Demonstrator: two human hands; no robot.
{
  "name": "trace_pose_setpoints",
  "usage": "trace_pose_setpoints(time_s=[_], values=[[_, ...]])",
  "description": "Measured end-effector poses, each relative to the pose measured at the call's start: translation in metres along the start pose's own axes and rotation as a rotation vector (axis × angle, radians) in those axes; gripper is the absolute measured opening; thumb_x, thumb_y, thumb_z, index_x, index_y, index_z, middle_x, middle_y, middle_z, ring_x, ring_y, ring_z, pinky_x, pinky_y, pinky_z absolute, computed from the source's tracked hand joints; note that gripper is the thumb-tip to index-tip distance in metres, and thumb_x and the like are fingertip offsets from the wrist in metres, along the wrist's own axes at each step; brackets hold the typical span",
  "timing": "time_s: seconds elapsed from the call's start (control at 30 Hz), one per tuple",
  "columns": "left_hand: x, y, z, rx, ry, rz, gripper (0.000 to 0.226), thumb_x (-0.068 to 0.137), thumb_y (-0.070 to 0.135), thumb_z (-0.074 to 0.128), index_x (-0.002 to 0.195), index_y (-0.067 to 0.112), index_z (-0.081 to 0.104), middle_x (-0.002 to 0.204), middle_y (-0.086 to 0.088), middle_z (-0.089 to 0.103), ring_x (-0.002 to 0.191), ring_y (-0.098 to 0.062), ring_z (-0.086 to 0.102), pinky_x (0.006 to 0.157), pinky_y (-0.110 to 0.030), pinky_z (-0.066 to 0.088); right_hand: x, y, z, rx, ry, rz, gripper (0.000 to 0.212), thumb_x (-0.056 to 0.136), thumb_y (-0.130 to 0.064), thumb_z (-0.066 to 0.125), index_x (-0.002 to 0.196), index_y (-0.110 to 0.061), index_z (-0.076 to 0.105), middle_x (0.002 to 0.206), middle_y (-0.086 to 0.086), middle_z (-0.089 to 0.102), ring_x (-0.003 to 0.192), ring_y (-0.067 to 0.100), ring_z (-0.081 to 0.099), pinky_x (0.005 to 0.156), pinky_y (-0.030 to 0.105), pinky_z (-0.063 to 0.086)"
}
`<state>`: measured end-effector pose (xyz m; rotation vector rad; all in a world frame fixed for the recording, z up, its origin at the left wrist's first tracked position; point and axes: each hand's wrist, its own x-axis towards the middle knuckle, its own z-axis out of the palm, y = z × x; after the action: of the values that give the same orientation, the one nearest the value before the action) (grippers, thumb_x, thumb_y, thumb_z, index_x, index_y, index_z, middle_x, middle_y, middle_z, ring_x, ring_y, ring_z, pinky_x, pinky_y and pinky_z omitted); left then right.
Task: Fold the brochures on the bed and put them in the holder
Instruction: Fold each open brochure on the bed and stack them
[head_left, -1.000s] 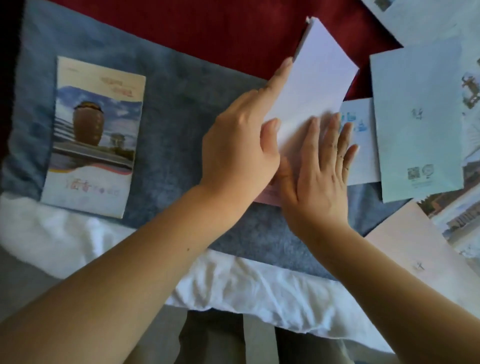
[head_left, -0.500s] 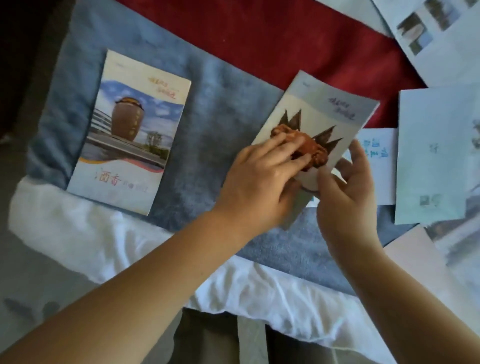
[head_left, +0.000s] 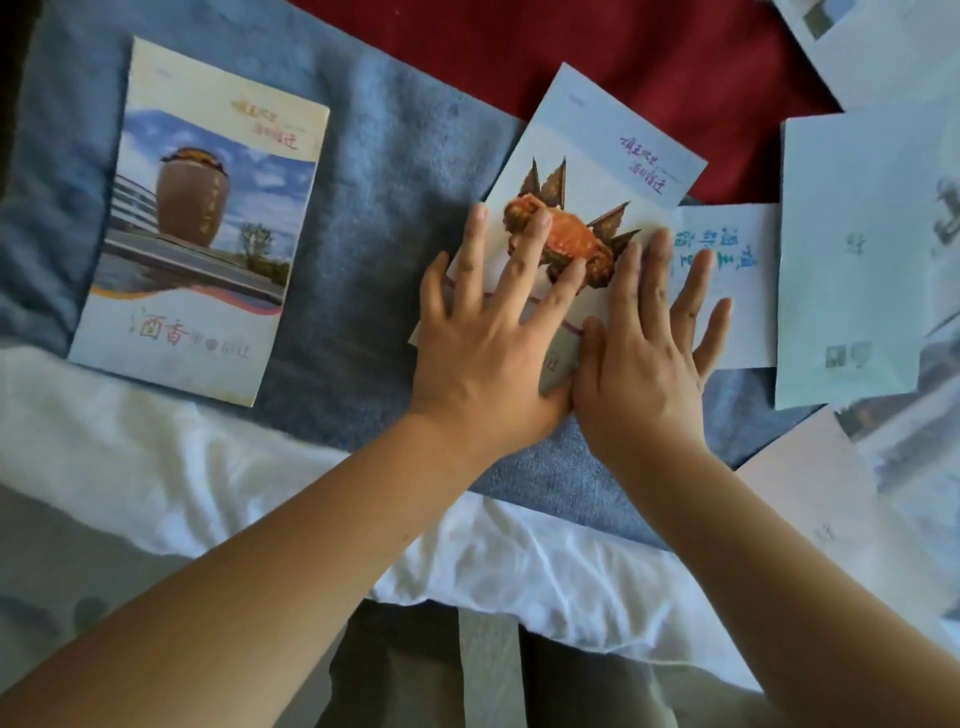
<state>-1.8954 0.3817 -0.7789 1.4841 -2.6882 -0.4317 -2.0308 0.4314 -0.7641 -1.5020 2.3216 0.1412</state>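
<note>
A folded brochure with a crab picture (head_left: 602, 156) lies cover up on the blue blanket (head_left: 395, 208). My left hand (head_left: 488, 343) presses flat on its lower half with straight, spread fingers. My right hand (head_left: 644, 353) lies flat beside it, fingers straight, over the brochure's right edge and a small white sheet with blue print (head_left: 737, 244). A second folded brochure with a brown jar picture (head_left: 202, 218) lies at the left. No holder is in view.
Several unfolded pale brochures (head_left: 852, 249) lie overlapping at the right, some on a red cover (head_left: 571, 47). A white sheet (head_left: 519, 571) runs along the bed's near edge. My legs show below the edge.
The folded brochure was turned over from its blank side to its crab cover and laid down. Both hands went from handling it to pressing flat on it.
</note>
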Motion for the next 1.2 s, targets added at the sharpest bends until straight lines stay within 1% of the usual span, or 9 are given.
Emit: trace_pose_setpoints(time_s=[0.13,0.27,0.37,0.57,0.7,0.77,0.9,1.03,1.2], values=[[0.003,-0.010,-0.014,0.023,0.063,0.000,0.064,0.091,0.057,0.050,0.144,0.022,0.059,0.165,-0.008,0.036,0.151,-0.039,0.032,0.101,-0.055,0.032,0.005,-0.010,-0.004,0.056,0.005,-0.051,0.066,0.109,-0.034,0.031,0.166,-0.019,0.003,0.174,0.001,-0.009,0.158,0.032,-0.019,0.125,0.054,-0.014],[-0.003,-0.039,-0.035,0.036,0.162,-0.042,0.063,0.091,0.054,0.049,0.141,0.019,0.061,0.163,-0.006,0.039,0.150,-0.035,0.035,0.097,-0.051,0.034,0.011,-0.035,-0.007,0.093,0.038,-0.194,0.062,0.109,-0.042,0.030,0.166,-0.026,0.012,0.174,0.006,-0.002,0.159,0.032,-0.014,0.125,0.055,-0.013],[-0.014,-0.071,-0.048,0.053,0.215,-0.077,0.064,0.088,0.053,0.053,0.141,0.019,0.061,0.163,-0.005,0.040,0.150,-0.035,0.035,0.099,-0.052,0.035,0.016,-0.067,-0.007,0.124,0.045,-0.288,0.058,0.109,-0.045,0.028,0.165,-0.031,0.019,0.174,0.008,0.002,0.159,0.032,-0.011,0.125,0.053,-0.013],[-0.050,-0.137,-0.063,0.076,0.260,-0.157,0.070,0.089,0.051,0.061,0.149,0.016,0.054,0.161,-0.008,0.042,0.151,-0.034,0.036,0.110,-0.055,0.037,0.022,-0.144,-0.001,0.146,-0.039,-0.440,0.058,0.108,-0.043,0.039,0.164,-0.031,0.025,0.172,0.017,0.002,0.159,0.037,-0.008,0.124,0.052,-0.012],[-0.075,-0.175,-0.066,0.064,0.219,-0.209,0.072,0.088,0.054,0.062,0.148,0.015,0.055,0.162,-0.010,0.040,0.152,-0.036,0.033,0.112,-0.054,0.034,0.019,-0.182,0.005,0.110,-0.102,-0.534,0.060,0.107,-0.045,0.037,0.164,-0.030,0.026,0.172,0.018,0.001,0.159,0.037,-0.007,0.125,0.053,-0.012],[-0.086,-0.188,-0.065,0.055,0.185,-0.224,0.070,0.087,0.053,0.062,0.145,0.014,0.058,0.162,-0.011,0.039,0.152,-0.037,0.032,0.113,-0.056,0.033,0.016,-0.194,0.008,0.096,-0.125,-0.559,0.060,0.106,-0.044,0.042,0.163,-0.028,0.029,0.172,0.020,0.003,0.159,0.038,-0.006,0.125,0.054,-0.010],[-0.097,-0.194,-0.057,0.030,0.152,-0.268,0.067,0.087,0.056,0.061,0.140,0.015,0.063,0.163,-0.012,0.038,0.153,-0.038,0.029,0.118,-0.059,0.028,0.014,-0.206,0.009,-0.002,-0.142,-0.590,0.062,0.106,-0.041,0.046,0.163,-0.025,0.029,0.171,0.020,0.004,0.160,0.036,-0.001,0.126,0.049,-0.006],[-0.098,-0.194,-0.051,-0.030,0.118,-0.301,0.071,0.090,0.063,0.058,0.147,0.020,0.057,0.165,-0.014,0.033,0.155,-0.039,0.024,0.122,-0.059,0.022,0.017,-0.212,0.001,-0.102,-0.118,-0.603,0.063,0.103,-0.039,0.049,0.162,-0.022,0.033,0.171,0.021,0.007,0.160,0.035,0.004,0.126,0.047,0.000],[-0.099,-0.195,-0.058,-0.145,-0.024,-0.283,0.069,0.097,0.056,0.046,0.156,0.021,0.045,0.169,-0.014,0.023,0.157,-0.038,0.016,0.126,-0.058,0.018,0.026,-0.228,-0.011,-0.268,-0.103,-0.597,0.067,0.103,-0.046,0.051,0.158,-0.010,0.035,0.172,0.021,0.001,0.160,0.033,0.001,0.125,0.044,-0.013]])
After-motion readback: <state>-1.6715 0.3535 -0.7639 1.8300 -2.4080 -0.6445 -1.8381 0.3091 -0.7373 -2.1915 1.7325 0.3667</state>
